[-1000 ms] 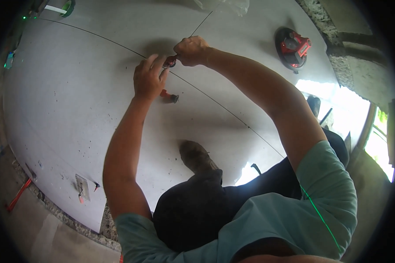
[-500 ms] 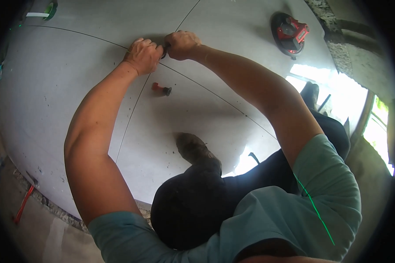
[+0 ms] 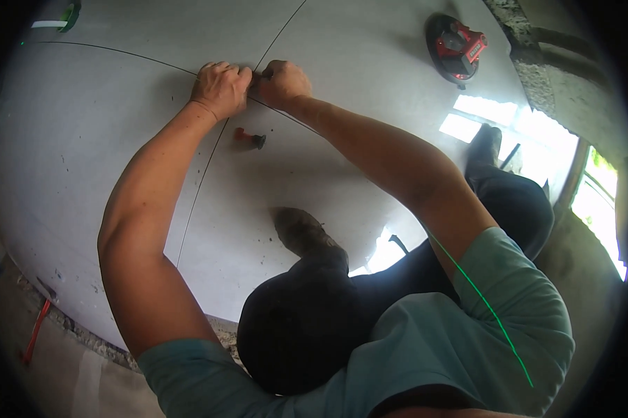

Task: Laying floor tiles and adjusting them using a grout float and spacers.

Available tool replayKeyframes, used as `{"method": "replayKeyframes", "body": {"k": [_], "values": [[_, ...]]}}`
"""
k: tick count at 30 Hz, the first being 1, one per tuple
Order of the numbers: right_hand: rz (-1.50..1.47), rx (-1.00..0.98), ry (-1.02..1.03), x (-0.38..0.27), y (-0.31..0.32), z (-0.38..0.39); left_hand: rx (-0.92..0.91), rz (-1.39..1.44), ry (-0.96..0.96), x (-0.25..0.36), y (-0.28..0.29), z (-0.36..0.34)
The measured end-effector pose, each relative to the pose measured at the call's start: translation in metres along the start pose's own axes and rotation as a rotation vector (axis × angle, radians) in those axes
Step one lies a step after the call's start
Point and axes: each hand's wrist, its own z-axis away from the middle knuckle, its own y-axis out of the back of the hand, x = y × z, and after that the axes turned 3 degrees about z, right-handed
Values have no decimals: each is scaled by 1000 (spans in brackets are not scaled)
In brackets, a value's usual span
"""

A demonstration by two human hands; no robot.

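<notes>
Both my hands meet at the crossing of the joints between large grey floor tiles (image 3: 119, 139). My left hand (image 3: 220, 87) is curled into a fist, its fingers pressed against my right hand (image 3: 279, 80). Together they pinch a small clip at the joint, which the fingers almost wholly hide. A second small red and black clip (image 3: 248, 137) lies loose on the tile just below my hands.
A red and black suction-cup lifter (image 3: 457, 47) sits on the tile at the upper right. My dusty shoe (image 3: 301, 235) rests mid-tile, the other shoe (image 3: 483, 145) near bright sunlit patches. A green tape roll (image 3: 68, 14) lies top left, a red tool (image 3: 35, 333) lower left.
My left hand has closed from spread fingers into a fist against the right hand. The red clip seen between them is now covered. The view has shifted slightly.
</notes>
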Motion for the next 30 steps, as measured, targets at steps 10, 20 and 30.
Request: {"method": "replayKeyframes", "body": {"k": [10, 20, 30], "values": [[150, -7, 106, -6, 19, -2, -111, -29, 166, 4, 6, 4], [279, 280, 256, 98, 97, -50, -126, 170, 1069, 33, -29, 47], [403, 326, 323, 117, 102, -60, -190, 188, 1121, 28, -29, 42]]}}
